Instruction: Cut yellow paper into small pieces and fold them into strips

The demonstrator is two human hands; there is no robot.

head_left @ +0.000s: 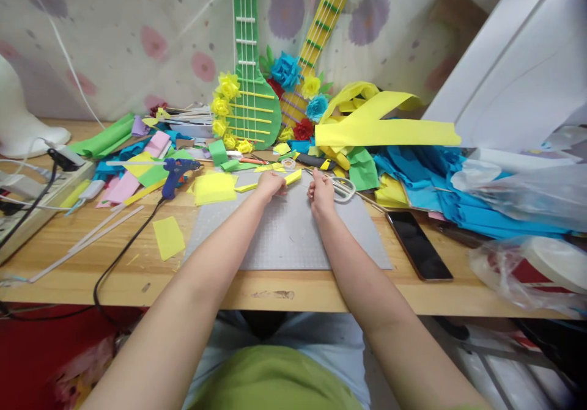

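Note:
Above the grey cutting mat, my left hand is closed on a narrow folded yellow strip that sticks out to both sides of it. My right hand is a little to the right, its fingers curled together; what they hold is too small to make out. White-handled scissors lie just beside my right hand. A stack of yellow paper pieces rests at the mat's upper left, and a single yellow piece lies on the wooden table left of the mat.
A blue glue gun with a black cord lies at the left. Green and yellow paper guitars stand at the back. A phone lies right of the mat, near blue crepe paper and a plastic-wrapped roll.

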